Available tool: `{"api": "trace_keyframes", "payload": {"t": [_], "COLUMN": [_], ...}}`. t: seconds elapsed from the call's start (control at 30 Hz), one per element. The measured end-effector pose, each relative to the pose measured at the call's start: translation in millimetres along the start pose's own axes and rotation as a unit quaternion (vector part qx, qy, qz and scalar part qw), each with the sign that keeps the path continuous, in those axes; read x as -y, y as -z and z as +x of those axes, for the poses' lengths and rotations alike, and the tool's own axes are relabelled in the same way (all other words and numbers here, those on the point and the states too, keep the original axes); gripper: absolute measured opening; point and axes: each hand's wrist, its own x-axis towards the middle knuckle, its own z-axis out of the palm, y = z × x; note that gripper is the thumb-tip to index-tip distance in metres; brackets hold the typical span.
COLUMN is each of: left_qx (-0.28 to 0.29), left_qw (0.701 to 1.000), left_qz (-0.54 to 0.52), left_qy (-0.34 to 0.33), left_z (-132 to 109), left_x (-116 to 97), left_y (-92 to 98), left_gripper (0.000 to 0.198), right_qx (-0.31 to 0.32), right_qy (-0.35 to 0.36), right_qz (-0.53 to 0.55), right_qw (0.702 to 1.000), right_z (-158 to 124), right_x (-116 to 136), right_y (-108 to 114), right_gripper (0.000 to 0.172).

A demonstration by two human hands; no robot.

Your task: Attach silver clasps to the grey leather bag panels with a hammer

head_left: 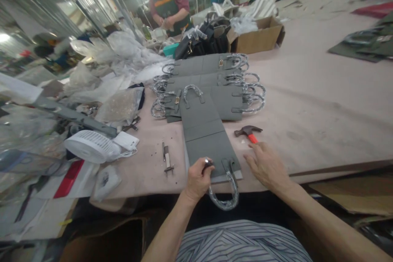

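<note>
A grey bag panel (205,135) lies lengthwise before me, over a white sheet at the table's front edge. Its plastic-wrapped handle (224,205) hangs past that edge. My left hand (198,180) rests on the near end of the panel, closed around a short metal tool with a shiny round top (208,161). To the right lies a claw hammer (248,132) with an orange handle. Over that handle is my right hand (268,166), thumb and fingers apart; the hand hides most of the handle.
Behind the panel lie several stacked grey bag pieces (211,77) with wrapped handles. Small metal tools (167,157) and a white fan (89,146) are on the left. A cardboard box (258,37) and black bags (199,41) stand farther back, near another person (170,2).
</note>
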Motion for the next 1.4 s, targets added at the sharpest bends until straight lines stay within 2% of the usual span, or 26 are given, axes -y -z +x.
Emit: {"api": "trace_keyframes", "payload": {"t": [0.07,0.17,0.3,0.37,0.5,0.53,0.57,0.7,0.73,0.83,0.9,0.97,1.13,1.27,1.4], "left_qx": [-0.003,-0.002,-0.008,-0.022,-0.039,-0.035,-0.028,0.021,0.015,-0.040,-0.045,-0.043,-0.051,-0.068,-0.066], "left_qw": [1.000,1.000,0.996,0.997,0.999,0.999,0.999,0.996,0.997,0.999,0.997,0.997,0.998,0.998,0.998], "left_qz": [0.005,0.018,0.022,0.019,0.027,0.026,0.023,0.006,0.005,-0.001,-0.016,-0.031,-0.031,-0.005,-0.007], "left_qy": [-0.008,-0.026,-0.080,-0.074,0.024,0.032,0.023,-0.087,-0.079,0.026,0.061,0.053,-0.023,0.020,0.015], "left_z": [2,2,-3,-5,-4,-3,-2,-4,-5,-7,-7,-6,-8,-8,-6], "left_x": [-2,-3,-2,-2,-4,-4,-4,-1,0,1,1,-1,-9,-12,-10], "left_y": [2.6,6.0,6.9,6.2,7.8,9.1,10.4,12.8,12.3,10.1,9.7,10.6,10.3,4.0,-0.5], "left_gripper": [0.012,0.012,0.010,0.010,0.010,0.009,0.009,0.012,0.013,0.011,0.010,0.009,0.010,0.008,0.007], "right_qx": [-0.025,-0.023,-0.045,-0.043,-0.038,-0.039,-0.040,-0.040,-0.039,-0.035,-0.035,-0.034,-0.031,-0.023,-0.024], "right_qy": [0.031,0.006,-0.010,-0.006,0.000,0.001,0.001,0.001,0.002,0.003,0.001,-0.001,-0.001,-0.005,-0.002], "right_qz": [0.060,0.109,0.116,0.117,0.112,0.111,0.110,0.110,0.111,0.111,0.111,0.114,0.114,0.111,0.116], "right_qw": [0.997,0.994,0.992,0.992,0.993,0.993,0.993,0.993,0.993,0.993,0.993,0.993,0.993,0.994,0.993], "right_z": [-2,-5,-9,-10,-10,-10,-10,-10,-10,-10,-9,-9,-10,-10,-9], "right_x": [21,44,50,48,47,47,47,47,47,47,48,48,48,48,49], "right_y": [-16,-39,-54,-54,-53,-54,-55,-56,-55,-54,-54,-54,-54,-53,-53], "right_gripper": [0.034,0.034,0.038,0.038,0.037,0.037,0.037,0.037,0.037,0.038,0.037,0.037,0.038,0.038,0.037]}}
